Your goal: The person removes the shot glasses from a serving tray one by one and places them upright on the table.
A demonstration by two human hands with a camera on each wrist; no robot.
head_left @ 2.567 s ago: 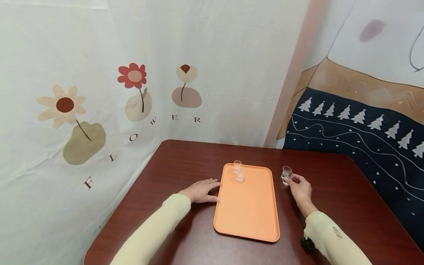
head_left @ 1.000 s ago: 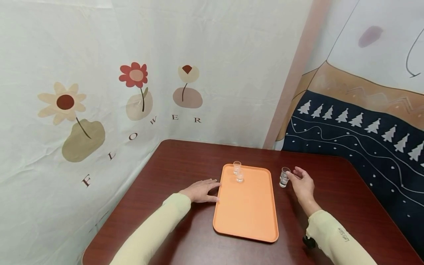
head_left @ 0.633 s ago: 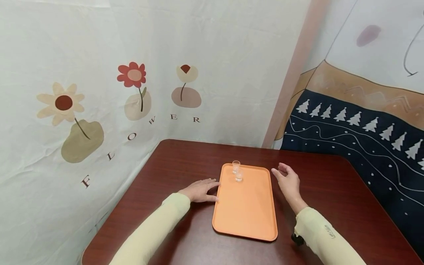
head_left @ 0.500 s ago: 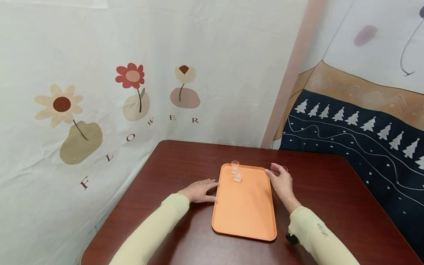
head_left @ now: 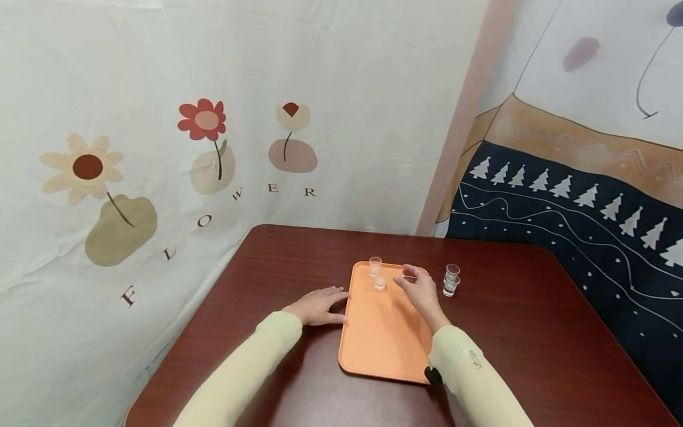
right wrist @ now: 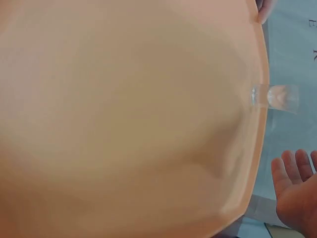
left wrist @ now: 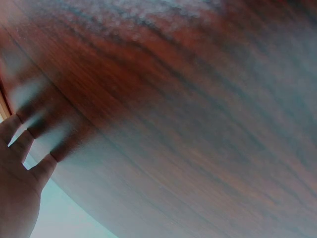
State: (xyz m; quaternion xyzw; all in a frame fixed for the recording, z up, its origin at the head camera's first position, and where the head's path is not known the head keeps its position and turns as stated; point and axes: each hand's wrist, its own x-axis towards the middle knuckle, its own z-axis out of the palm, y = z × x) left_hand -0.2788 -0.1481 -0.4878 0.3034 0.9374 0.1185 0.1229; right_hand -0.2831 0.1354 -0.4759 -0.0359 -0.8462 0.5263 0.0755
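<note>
My left hand (head_left: 317,305) lies with spread fingers at the left edge of the orange tray (head_left: 384,344); in the left wrist view, its fingers (left wrist: 42,168) point down at the tabletop. Over the tray's far right part hovers my right hand (head_left: 420,293), fingers loosely bent and holding nothing. Just left of its fingertips, a small clear shot glass (head_left: 380,284) stands upright on the tray. Behind that, a second shot glass (head_left: 376,267) is by the far left corner. The right wrist view shows a glass (right wrist: 277,97) beyond the right hand's fingers (right wrist: 282,173).
Two more clear shot glasses stand close together on the dark red table (head_left: 512,320), right of the tray: a rear one (head_left: 452,271) and a near one (head_left: 450,288). A printed cloth (head_left: 352,118) hangs behind the table, and a dark patterned one (head_left: 576,219) at the right.
My right hand has let go of the near glass at the right and moved left, over the tray. My left hand stays at the tray's edge. The view has turned slightly right.
</note>
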